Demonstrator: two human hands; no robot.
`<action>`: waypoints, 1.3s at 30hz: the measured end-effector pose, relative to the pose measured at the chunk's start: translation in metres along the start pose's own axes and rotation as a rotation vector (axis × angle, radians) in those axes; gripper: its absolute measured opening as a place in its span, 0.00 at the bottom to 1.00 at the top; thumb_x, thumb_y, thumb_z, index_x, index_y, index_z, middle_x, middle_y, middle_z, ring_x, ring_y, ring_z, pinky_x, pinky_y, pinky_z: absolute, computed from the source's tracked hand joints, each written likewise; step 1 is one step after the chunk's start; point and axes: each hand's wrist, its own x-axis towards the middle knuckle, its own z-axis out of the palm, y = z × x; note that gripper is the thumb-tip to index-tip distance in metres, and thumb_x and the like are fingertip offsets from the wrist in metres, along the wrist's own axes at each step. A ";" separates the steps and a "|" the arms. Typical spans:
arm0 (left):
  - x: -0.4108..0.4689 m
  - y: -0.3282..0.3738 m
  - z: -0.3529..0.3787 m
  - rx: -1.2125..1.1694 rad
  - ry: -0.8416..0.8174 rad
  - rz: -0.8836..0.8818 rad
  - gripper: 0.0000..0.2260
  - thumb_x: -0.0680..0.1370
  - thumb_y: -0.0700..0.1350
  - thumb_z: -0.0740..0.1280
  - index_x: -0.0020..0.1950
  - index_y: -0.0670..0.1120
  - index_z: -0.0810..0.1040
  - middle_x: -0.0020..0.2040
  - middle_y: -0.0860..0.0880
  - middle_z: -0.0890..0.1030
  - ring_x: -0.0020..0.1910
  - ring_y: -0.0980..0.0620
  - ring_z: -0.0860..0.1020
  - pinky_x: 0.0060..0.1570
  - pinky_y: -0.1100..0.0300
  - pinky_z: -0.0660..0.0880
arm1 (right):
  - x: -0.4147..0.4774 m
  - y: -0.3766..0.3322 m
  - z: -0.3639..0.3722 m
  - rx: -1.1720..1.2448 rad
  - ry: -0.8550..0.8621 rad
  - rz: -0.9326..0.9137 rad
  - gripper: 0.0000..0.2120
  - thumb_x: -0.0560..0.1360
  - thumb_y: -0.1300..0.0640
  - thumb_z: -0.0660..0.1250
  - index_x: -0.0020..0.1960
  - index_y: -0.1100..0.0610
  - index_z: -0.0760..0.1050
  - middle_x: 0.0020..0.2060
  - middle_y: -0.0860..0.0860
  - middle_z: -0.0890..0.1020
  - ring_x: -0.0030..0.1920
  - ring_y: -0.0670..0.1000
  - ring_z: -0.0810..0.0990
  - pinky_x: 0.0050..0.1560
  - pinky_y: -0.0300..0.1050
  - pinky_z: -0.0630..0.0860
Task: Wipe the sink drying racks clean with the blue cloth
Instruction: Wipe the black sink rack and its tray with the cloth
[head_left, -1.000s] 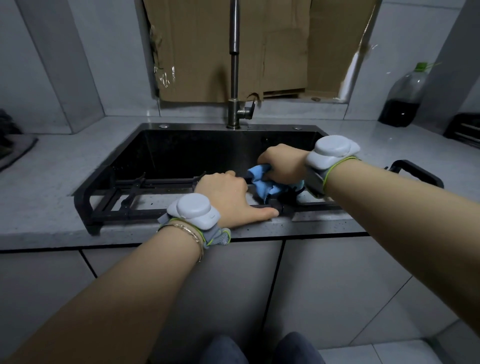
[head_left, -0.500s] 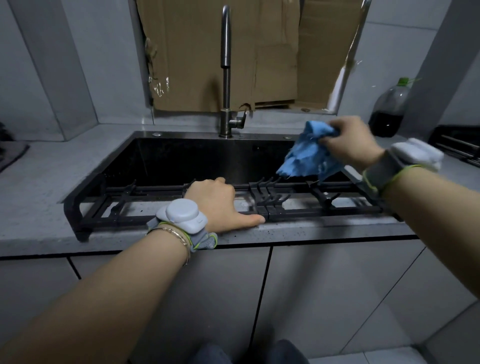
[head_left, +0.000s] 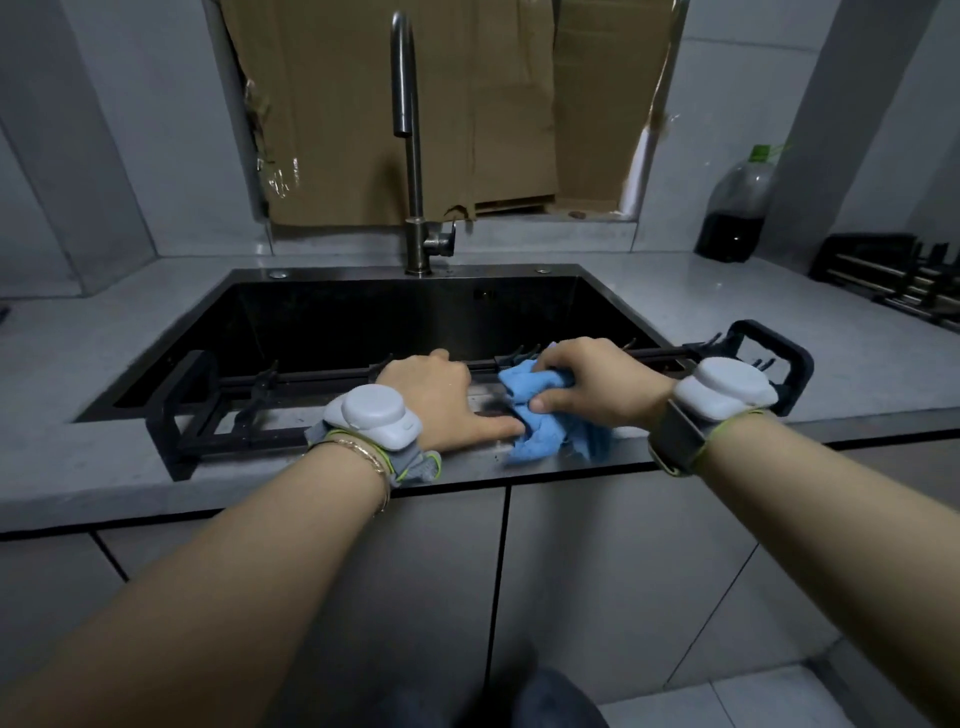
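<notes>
A black drying rack (head_left: 218, 410) spans the front of the dark sink (head_left: 363, 317), its ends resting on the grey counter. My left hand (head_left: 441, 395) lies on the rack's middle, fingers curled over the far rail and thumb stretched along the near rail. Just to its right, my right hand (head_left: 597, 384) grips the crumpled blue cloth (head_left: 540, 421) and presses it onto the rack; part of the cloth hangs over the counter's front edge. The rack under both hands is hidden.
A tall steel faucet (head_left: 410, 156) stands behind the sink. A dark bottle with a green cap (head_left: 737, 208) stands at the back right, and another black rack (head_left: 893, 275) lies on the counter at far right. Cardboard covers the window.
My right hand, lifted with the cloth half a second ago, has come back down and presses the cloth on the rack beside my left hand. The left hand stays on the rack.
</notes>
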 end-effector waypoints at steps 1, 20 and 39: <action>0.001 -0.001 -0.001 0.002 -0.015 0.005 0.32 0.64 0.76 0.59 0.45 0.48 0.75 0.54 0.48 0.77 0.49 0.46 0.77 0.40 0.58 0.68 | 0.000 0.005 -0.002 0.006 -0.006 0.001 0.14 0.71 0.54 0.72 0.54 0.58 0.78 0.50 0.53 0.81 0.52 0.52 0.77 0.52 0.43 0.72; -0.005 0.001 -0.005 0.006 -0.036 0.016 0.33 0.66 0.75 0.60 0.53 0.48 0.75 0.54 0.48 0.75 0.47 0.47 0.76 0.40 0.58 0.68 | -0.014 0.026 -0.012 -0.030 0.137 -0.017 0.10 0.72 0.64 0.69 0.53 0.59 0.79 0.47 0.53 0.80 0.51 0.53 0.77 0.47 0.39 0.67; -0.030 -0.051 0.002 -0.245 -0.077 -0.100 0.34 0.59 0.76 0.59 0.49 0.50 0.73 0.55 0.50 0.74 0.55 0.48 0.74 0.48 0.58 0.70 | -0.010 -0.030 0.025 -0.357 0.106 -0.183 0.18 0.73 0.62 0.59 0.61 0.55 0.75 0.57 0.53 0.74 0.59 0.56 0.69 0.55 0.47 0.67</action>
